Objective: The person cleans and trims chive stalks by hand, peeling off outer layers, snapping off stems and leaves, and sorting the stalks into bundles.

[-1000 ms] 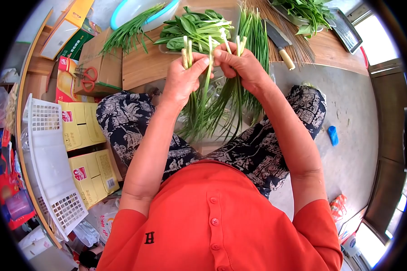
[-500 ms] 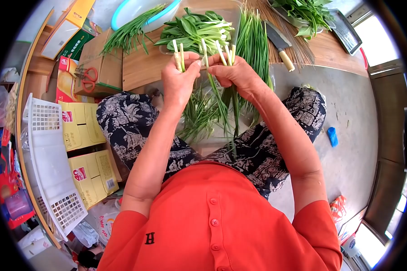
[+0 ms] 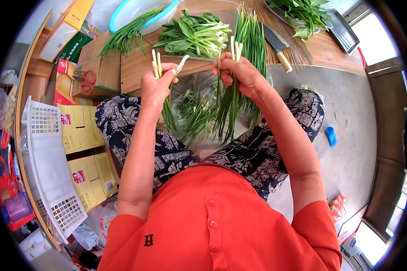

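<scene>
My left hand is closed round a few garlic chives, their pale ends up and their green leaves hanging below. Between its thumb and forefinger sticks out a whitish, thin strip, perhaps a peeled outer skin. My right hand grips several more chives, pale ends upward, long leaves drooping toward my lap. Beneath both hands lies a loose heap of green trimmings on clear plastic. Just beyond them a clear tray holds leafy greens, and beside it is a long bunch of chives.
A cleaver lies on the wooden table at the right, near a bowl of leaves and a dark tray. At left are a blue-rimmed basin, scissors, cartons and a white plastic rack.
My hands have moved apart, the left one going left and slightly down. A whitish strip now shows in my left fingers. The stalk between the hands no longer spans them.
</scene>
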The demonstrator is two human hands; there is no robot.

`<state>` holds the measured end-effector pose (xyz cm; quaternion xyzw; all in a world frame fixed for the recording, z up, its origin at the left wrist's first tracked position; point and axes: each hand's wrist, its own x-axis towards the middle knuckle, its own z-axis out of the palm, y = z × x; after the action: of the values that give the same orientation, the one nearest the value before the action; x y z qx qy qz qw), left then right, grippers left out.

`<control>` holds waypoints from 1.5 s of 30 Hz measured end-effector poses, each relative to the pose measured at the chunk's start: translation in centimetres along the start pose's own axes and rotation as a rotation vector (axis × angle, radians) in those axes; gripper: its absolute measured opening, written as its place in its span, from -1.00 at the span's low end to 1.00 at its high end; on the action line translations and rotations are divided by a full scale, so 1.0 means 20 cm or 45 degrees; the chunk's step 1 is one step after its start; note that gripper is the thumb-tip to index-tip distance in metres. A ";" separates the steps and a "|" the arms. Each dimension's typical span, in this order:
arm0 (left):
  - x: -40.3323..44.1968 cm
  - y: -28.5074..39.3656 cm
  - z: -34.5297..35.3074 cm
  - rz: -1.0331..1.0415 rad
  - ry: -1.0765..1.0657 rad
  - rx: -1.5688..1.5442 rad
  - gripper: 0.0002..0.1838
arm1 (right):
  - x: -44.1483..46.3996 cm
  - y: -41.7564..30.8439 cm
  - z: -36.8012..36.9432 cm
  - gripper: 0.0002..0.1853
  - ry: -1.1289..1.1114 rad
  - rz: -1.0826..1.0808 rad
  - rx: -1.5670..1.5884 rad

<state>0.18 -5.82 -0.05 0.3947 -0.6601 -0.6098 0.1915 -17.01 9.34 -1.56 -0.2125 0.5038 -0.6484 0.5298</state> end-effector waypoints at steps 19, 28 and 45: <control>-0.07 -0.02 0.26 -0.089 -0.644 -0.122 -0.82 | -0.03 0.00 0.09 -0.87 0.015 -0.160 -0.138; -0.04 -0.03 0.09 0.025 -0.603 -0.120 -0.63 | 0.00 -0.08 -0.06 -0.81 0.183 -0.153 -0.106; -0.08 0.03 0.16 0.028 -0.348 -0.330 -0.82 | -0.02 -0.01 0.08 -0.75 0.037 -0.100 -0.161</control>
<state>-1.39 -2.48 0.27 0.2730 -0.6003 -0.7354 0.1558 -15.73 9.00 -0.76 -0.2557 0.5427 -0.6386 0.4820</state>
